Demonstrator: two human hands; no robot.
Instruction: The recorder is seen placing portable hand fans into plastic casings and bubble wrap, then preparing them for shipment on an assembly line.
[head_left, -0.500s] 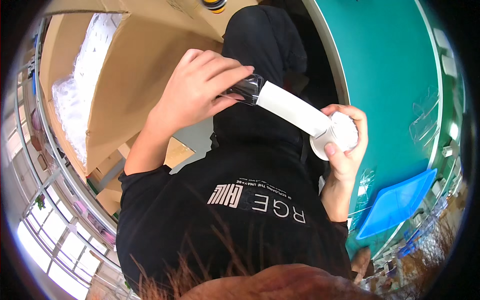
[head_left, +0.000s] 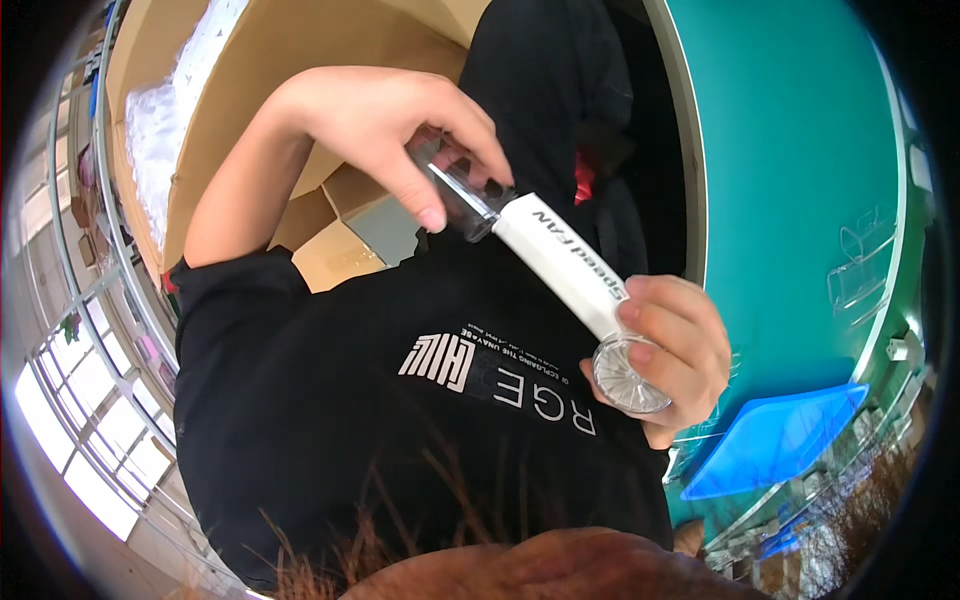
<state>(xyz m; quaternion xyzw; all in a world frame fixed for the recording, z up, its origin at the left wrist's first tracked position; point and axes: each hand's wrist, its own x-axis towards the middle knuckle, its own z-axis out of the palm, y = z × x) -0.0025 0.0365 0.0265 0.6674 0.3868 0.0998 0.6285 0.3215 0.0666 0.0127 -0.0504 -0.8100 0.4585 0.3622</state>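
A slim handheld fan with a white handle [head_left: 560, 258] and a round silver-grey grilled head [head_left: 632, 375] slants across the front of my black shirt. My right hand [head_left: 690, 345] is closed around its head end, with fingers over the head's edge. At the handle's far left end is a clear plastic sleeve [head_left: 462, 195], gripped between the thumb and fingers of my left hand [head_left: 395, 115]. The sleeve meets the handle's end; whether it overlaps the handle I cannot tell. Dark printing shows along the handle.
To the right, a green table [head_left: 790, 150] carries a blue tray [head_left: 775, 440] and some clear plastic pieces [head_left: 860, 265]. On the left stands an open cardboard box [head_left: 310, 40] holding clear plastic bags [head_left: 155, 135]. Metal rails [head_left: 75, 270] run along the left side.
The fan has turned about its length, so printing and the grille now show. My right hand has moved lower, and my left hand has rotated around the plastic sleeve, which has shifted left.
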